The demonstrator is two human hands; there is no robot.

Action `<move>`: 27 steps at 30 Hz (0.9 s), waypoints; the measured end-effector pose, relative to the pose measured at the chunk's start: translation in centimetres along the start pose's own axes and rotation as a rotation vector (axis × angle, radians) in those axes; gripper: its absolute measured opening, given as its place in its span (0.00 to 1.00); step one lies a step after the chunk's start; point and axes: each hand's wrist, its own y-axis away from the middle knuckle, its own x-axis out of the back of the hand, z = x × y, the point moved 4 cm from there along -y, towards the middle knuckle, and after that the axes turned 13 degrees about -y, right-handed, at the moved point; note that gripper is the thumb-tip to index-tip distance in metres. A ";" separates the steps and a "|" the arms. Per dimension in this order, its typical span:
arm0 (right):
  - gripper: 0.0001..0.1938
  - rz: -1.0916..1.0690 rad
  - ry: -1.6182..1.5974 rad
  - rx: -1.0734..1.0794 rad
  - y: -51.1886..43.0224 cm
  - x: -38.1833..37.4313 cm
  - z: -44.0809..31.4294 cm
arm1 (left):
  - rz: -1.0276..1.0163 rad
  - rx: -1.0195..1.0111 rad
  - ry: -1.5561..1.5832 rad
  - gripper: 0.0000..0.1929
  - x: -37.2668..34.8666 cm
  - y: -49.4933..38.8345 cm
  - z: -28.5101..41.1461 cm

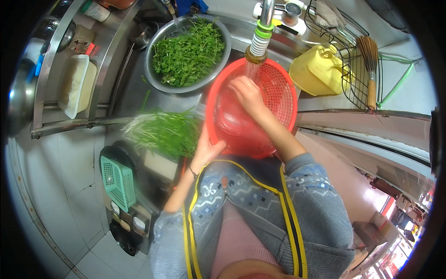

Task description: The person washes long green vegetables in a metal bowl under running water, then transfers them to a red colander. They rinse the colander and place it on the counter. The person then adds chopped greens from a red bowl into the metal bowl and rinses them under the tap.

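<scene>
A red perforated plastic basket (292, 104) is tilted beneath a metal faucet (266, 17) with a white ribbed hose end, and water runs from it. My left hand (209, 150) grips the basket's near left rim, its thumb over the edge. Inside the basket, close to the stream, is my right hand (245, 94), with loosely bent fingers and nothing visible in them; its palm side is hidden. Left of the basket lies a pile of long green stalks (167, 134) with pale ends. Behind it stands a metal basin (150, 71) of leafy green herbs (190, 52), under a second running tap (170, 8).
To the right are a yellow plastic jug (315, 71), a black wire rack (353, 87) and a bristle brush (369, 69) with a wooden handle. At left, a metal shelf (111, 45) bears a white tub (78, 85). A green plastic basket (118, 183) stands lower left, near several small seasoning containers.
</scene>
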 end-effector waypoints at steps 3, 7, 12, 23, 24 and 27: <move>0.10 0.156 -0.046 0.219 -2.5 2.7 -5.2 | 0.026 0.048 0.068 0.42 0.3 -0.2 -0.4; 0.14 0.262 -0.143 0.413 -8.4 2.4 -8.4 | 0.007 0.167 0.159 0.36 0.4 -0.5 -0.9; 0.21 -0.160 0.123 0.142 -7.5 0.9 -4.4 | 0.019 0.200 0.303 0.34 -0.6 -1.5 -0.5; 0.26 -0.040 0.275 -0.743 4.7 13.7 11.7 | -0.303 0.423 0.099 0.34 -1.2 -1.7 1.3; 0.26 -0.070 0.200 -0.690 4.3 14.2 12.2 | -0.301 0.469 0.030 0.38 -0.1 -2.4 1.3; 0.26 -0.204 -0.071 -0.693 3.1 14.0 13.2 | -0.081 0.353 0.069 0.40 2.5 -5.4 1.4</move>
